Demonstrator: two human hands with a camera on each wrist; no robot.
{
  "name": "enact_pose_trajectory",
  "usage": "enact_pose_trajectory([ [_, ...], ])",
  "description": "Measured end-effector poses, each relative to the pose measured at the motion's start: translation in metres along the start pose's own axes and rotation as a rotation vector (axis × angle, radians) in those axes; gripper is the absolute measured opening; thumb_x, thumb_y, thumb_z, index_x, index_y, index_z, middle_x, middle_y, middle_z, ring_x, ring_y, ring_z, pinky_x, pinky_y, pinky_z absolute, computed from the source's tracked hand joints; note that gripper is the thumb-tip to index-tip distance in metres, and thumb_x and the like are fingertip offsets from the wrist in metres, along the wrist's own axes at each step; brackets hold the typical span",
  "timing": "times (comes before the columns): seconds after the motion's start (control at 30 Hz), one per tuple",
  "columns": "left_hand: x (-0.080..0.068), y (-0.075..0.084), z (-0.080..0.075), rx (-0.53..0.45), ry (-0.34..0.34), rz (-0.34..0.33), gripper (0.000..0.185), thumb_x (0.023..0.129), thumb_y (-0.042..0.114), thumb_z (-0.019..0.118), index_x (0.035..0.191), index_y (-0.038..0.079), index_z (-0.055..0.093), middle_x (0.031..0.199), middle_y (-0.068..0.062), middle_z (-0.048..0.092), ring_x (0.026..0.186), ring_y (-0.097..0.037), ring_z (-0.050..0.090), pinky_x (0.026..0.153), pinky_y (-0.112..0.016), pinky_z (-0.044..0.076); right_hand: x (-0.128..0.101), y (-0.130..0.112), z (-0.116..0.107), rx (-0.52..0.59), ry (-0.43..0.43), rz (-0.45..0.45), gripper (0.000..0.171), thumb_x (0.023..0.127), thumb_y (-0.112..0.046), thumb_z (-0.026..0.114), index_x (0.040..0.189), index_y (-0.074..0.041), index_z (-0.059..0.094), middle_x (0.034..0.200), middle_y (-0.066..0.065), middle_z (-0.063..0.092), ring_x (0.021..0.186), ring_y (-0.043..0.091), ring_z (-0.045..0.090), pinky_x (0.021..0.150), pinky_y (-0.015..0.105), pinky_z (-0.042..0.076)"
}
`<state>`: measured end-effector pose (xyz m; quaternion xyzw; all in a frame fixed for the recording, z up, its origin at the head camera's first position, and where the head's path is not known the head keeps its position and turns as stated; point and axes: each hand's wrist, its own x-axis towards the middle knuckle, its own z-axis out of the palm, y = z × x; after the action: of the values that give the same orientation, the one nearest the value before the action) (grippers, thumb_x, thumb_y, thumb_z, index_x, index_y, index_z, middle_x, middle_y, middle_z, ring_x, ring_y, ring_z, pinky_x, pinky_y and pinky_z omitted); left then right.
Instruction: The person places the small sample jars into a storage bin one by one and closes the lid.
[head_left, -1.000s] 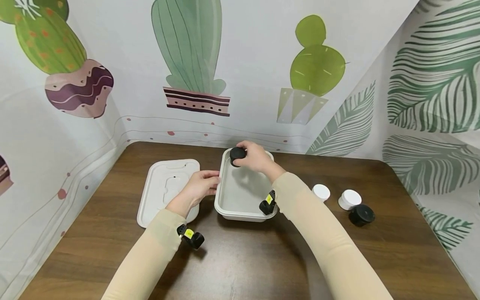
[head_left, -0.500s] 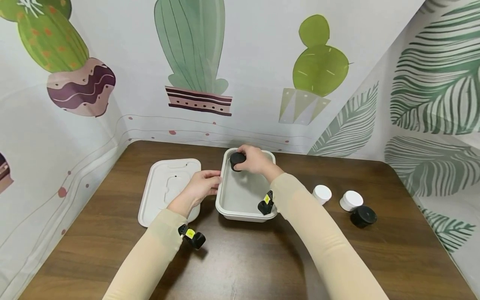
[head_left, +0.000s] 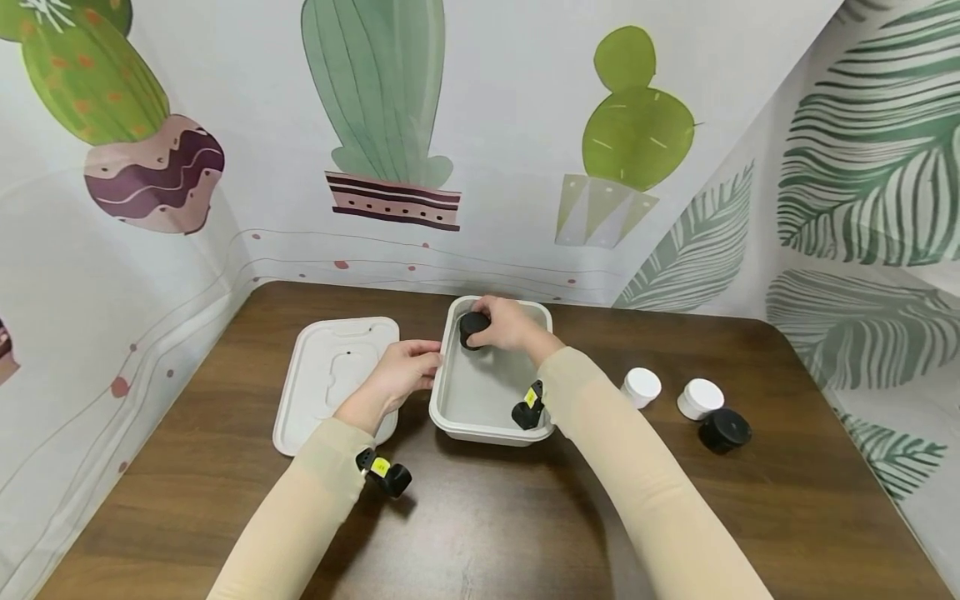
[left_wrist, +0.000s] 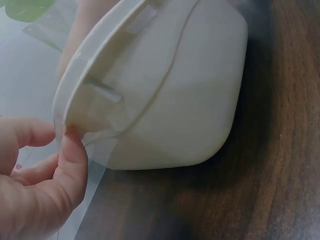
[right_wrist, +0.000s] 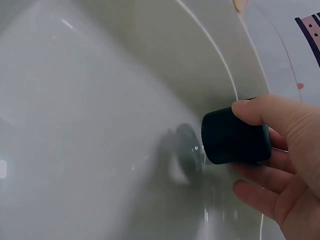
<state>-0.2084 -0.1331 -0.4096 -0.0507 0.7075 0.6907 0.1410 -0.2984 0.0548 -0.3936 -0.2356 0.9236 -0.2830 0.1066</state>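
A light grey rectangular container (head_left: 487,432) stands near the back middle of the table. My right hand (head_left: 513,325) grips a small round black jar (head_left: 472,332) inside it, at the far left corner. In the right wrist view the jar (right_wrist: 232,137) sits low against the container's wall, with thumb and fingers around it. My left hand (head_left: 399,373) holds the container's left rim. Seen from the left wrist, thumb and fingertips pinch that rim (left_wrist: 61,107).
A white lid (head_left: 306,392) lies flat to the left, partly under my left arm. Right of the container are a white jar (head_left: 642,385), a second white jar (head_left: 701,397) and another black jar (head_left: 724,430). A patterned cloth wall (head_left: 517,167) borders the table's back edge.
My right hand has brought the black jar down into the container's far left corner and slightly nearer to me. The left hand stays at the rim.
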Motion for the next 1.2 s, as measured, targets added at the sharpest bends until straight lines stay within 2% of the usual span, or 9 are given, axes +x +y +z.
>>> enact_pose_trajectory([
  [0.23,0.0005,-0.0001,0.0013,0.003,-0.015,-0.004,0.042,0.089,0.001,0.050,0.128,-0.015,0.045,0.109,-0.022,0.058,0.073,-0.012,0.062,0.063,-0.020,0.053,0.0013,0.0021,0.0047,-0.099,-0.044,-0.028,0.051,0.074,-0.024,0.078,0.117,-0.005,0.058,0.111,0.010,0.065,0.096,0.020,0.058,0.089,0.032,0.045],
  [0.47,0.0001,0.0018,0.0023,0.000,-0.002,-0.020,0.038,0.088,0.000,0.050,0.124,-0.013,0.048,0.104,-0.020,0.058,0.072,-0.013,0.061,0.061,-0.020,0.053,0.0010,-0.0007,0.0041,-0.096,-0.083,-0.003,0.056,0.073,-0.023,0.078,0.121,-0.003,0.056,0.116,0.013,0.064,0.101,0.024,0.058,0.092,0.034,0.045],
  [0.63,0.0002,0.0007,0.0041,0.006,-0.005,-0.022,0.037,0.088,0.000,0.049,0.123,-0.013,0.048,0.102,-0.020,0.059,0.070,-0.012,0.061,0.060,-0.021,0.052,-0.0006,0.0000,0.0054,-0.103,-0.086,0.006,0.052,0.073,-0.022,0.078,0.117,-0.004,0.057,0.112,0.010,0.065,0.100,0.023,0.058,0.091,0.033,0.045],
  [1.07,-0.0010,-0.0010,0.0044,0.005,-0.007,-0.018,0.038,0.089,0.000,0.048,0.124,-0.014,0.046,0.101,-0.020,0.061,0.070,-0.012,0.061,0.061,-0.021,0.053,-0.0016,-0.0008,0.0069,-0.124,-0.093,-0.012,0.054,0.074,-0.021,0.078,0.120,-0.006,0.056,0.113,0.009,0.064,0.101,0.022,0.058,0.092,0.033,0.045],
  [1.2,-0.0015,-0.0009,0.0048,0.003,-0.004,-0.023,0.038,0.088,0.000,0.048,0.124,-0.014,0.046,0.097,-0.017,0.061,0.070,-0.012,0.060,0.061,-0.021,0.053,-0.0020,-0.0013,0.0065,-0.136,-0.092,-0.019,0.055,0.074,-0.022,0.078,0.121,-0.006,0.056,0.116,0.010,0.064,0.103,0.022,0.057,0.094,0.034,0.045],
])
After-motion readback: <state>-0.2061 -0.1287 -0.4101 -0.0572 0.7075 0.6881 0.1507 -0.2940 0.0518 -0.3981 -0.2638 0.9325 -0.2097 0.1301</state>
